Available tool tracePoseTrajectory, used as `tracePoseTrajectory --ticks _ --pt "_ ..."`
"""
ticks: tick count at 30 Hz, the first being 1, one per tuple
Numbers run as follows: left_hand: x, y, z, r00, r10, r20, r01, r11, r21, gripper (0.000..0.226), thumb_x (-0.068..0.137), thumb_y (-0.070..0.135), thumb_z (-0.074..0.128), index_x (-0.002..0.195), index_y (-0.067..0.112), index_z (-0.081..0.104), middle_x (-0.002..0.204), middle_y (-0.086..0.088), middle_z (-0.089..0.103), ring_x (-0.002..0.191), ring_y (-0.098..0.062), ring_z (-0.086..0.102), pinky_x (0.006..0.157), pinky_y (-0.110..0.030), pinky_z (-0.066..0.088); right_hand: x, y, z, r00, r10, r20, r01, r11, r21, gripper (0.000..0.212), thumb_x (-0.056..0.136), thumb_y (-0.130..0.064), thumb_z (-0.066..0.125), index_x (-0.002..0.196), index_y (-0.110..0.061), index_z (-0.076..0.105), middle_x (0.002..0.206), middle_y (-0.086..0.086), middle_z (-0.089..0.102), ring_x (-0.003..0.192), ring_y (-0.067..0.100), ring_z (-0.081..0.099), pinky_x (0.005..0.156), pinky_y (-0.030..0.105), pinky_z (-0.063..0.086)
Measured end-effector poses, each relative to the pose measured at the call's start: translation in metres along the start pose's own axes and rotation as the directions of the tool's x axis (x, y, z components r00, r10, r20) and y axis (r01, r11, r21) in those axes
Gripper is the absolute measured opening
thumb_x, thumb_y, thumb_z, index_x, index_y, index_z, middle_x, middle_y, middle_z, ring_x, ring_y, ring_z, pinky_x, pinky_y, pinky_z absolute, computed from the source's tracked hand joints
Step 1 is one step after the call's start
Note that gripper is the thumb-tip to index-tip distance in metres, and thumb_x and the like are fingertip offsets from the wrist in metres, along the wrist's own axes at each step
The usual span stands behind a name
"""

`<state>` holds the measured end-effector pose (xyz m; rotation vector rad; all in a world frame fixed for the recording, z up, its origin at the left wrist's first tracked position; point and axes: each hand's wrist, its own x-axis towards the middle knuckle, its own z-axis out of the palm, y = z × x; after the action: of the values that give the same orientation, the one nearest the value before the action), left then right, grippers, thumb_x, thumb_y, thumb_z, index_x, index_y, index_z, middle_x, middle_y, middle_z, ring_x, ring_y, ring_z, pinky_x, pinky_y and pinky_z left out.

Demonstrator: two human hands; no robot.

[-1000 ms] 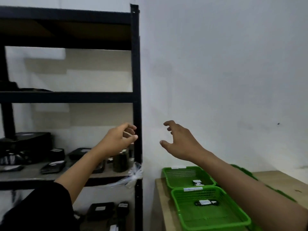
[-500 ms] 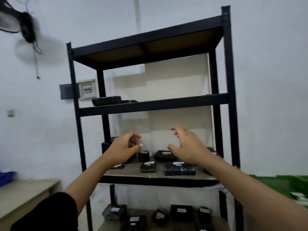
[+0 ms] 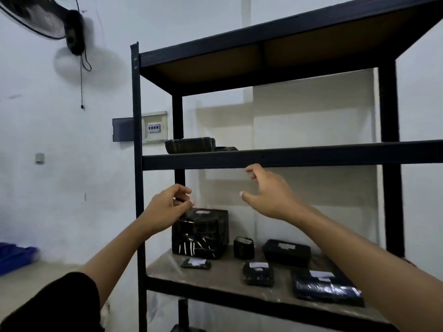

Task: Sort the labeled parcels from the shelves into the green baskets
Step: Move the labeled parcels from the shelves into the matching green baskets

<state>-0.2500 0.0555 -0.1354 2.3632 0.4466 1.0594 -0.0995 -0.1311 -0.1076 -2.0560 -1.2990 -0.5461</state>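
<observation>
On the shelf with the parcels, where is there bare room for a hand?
Bare board lies left of the flat small parcel, toward the front-left post, and between that parcel and the rounded parcel. The right half is crowded.

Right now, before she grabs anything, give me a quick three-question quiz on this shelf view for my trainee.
1. True or false: the right hand is gripping a parcel.
2. Which wrapped item stands tallest on the lower board of the black metal shelving rack? A) the large black cube-shaped parcel B) the flat dark blue plastic-wrapped parcel C) the small flat black packet
3. Fill in: the left hand, fingers loosely curled, is raised in front of the ____ parcel's top corner.

Key: 1 false, it is open and holds nothing; 2 A; 3 cube-shaped.
</observation>
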Motion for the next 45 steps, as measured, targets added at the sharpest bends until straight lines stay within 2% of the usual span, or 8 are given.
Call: tracePoseTrajectory --ticks 11,14,19,23,28,33,40,45 --pt "0.17 -0.068 -0.026 0.949 -0.065 -0.308 0.045 0.996 -0.071 0.032 0.093 0.037 0.05 0.117 0.017 0.051 0.109 -0.001 0.058 0.098 -0.016 0.054 0.08 -0.03 0.042 0.194 -0.011 0.04 0.998 -0.025 -0.066 0.025 1.0 -0.002 0.06 0.089 -0.047 0.054 0.137 -0.014 0.039 0.134 0.006 0.051 0.119 0.025 0.05 0.096 0.037 0.044" --pt "0.201 -0.076 -0.03 0.931 -0.099 -0.35 0.082 0.995 -0.063 0.042 0.092 0.043 0.048 0.124 0.015 0.045 0.127 -0.009 0.048 0.113 -0.024 0.049 0.093 -0.04 0.045 0.228 -0.012 0.043 0.988 0.133 0.079 -0.137 0.99 0.038 0.063 0.087 -0.066 0.041 0.118 -0.012 0.053 0.127 0.009 0.056 0.112 0.027 0.053 0.089 0.035 0.042" --pt "0.244 -0.078 -0.037 0.903 -0.25 -0.351 0.221 0.968 -0.121 0.064 0.093 0.057 0.029 0.135 0.01 0.039 0.139 -0.016 0.044 0.127 -0.035 0.041 0.106 -0.045 0.033 0.251 -0.01 0.043 0.916 0.255 0.31 -0.343 0.898 0.274 0.078 0.089 -0.07 0.024 0.142 -0.016 0.038 0.146 0.011 0.04 0.134 0.03 0.037 0.112 0.043 0.027" --pt "0.259 -0.083 -0.033 0.94 -0.234 -0.247 0.207 0.97 -0.132 0.079 0.062 0.078 0.031 0.109 0.021 0.06 0.119 -0.008 0.061 0.111 -0.032 0.053 0.105 -0.053 0.032 0.259 -0.003 0.049 0.906 0.296 0.303 -0.381 0.883 0.275 0.062 0.089 -0.065 0.035 0.12 -0.015 0.056 0.114 0.005 0.058 0.094 0.019 0.054 0.093 0.037 0.04" --pt "0.254 -0.082 -0.013 0.977 -0.045 -0.206 0.019 0.992 -0.127 0.046 0.069 0.059 0.066 0.101 0.03 0.051 0.101 0.015 0.059 0.106 -0.018 0.059 0.104 -0.049 0.038 0.262 0.01 0.049 0.949 0.299 0.094 -0.309 0.843 0.439 0.019 0.085 -0.026 0.064 0.098 -0.017 0.053 0.093 0.002 0.058 0.071 0.011 0.051 0.055 0.024 0.035" --pt "0.247 -0.082 -0.001 0.959 0.012 -0.284 -0.057 0.987 -0.152 0.034 0.076 0.044 0.072 0.096 0.03 0.048 0.088 0.031 0.048 0.094 -0.007 0.057 0.112 -0.042 0.023 0.26 0.019 0.046 0.951 0.304 0.049 -0.28 0.784 0.554 0.058 0.075 -0.016 0.077 0.123 -0.016 0.045 0.115 0.005 0.061 0.091 0.017 0.058 0.058 0.025 0.034" --pt "0.231 -0.079 -0.007 0.974 0.045 -0.224 -0.11 0.952 -0.287 0.037 0.072 0.059 0.065 0.097 0.037 0.051 0.1 0.024 0.058 0.109 -0.008 0.055 0.11 -0.043 0.032 0.242 0.01 0.045 0.951 0.255 -0.175 -0.089 0.768 0.635 0.04 0.079 -0.04 0.07 0.108 -0.022 0.05 0.105 0.004 0.066 0.08 0.014 0.062 0.067 0.026 0.047" --pt "0.18 -0.061 -0.005 0.979 0.13 -0.159 -0.201 0.755 -0.624 0.029 0.088 0.027 0.06 0.109 0.02 0.041 0.108 -0.004 0.064 0.103 -0.017 0.061 0.088 -0.028 0.048 0.183 0.002 0.054 0.913 0.217 -0.345 0.098 0.704 0.703 0.043 0.08 -0.046 0.066 0.114 -0.03 0.046 0.105 0.004 0.067 0.09 0.018 0.066 0.076 0.036 0.054"
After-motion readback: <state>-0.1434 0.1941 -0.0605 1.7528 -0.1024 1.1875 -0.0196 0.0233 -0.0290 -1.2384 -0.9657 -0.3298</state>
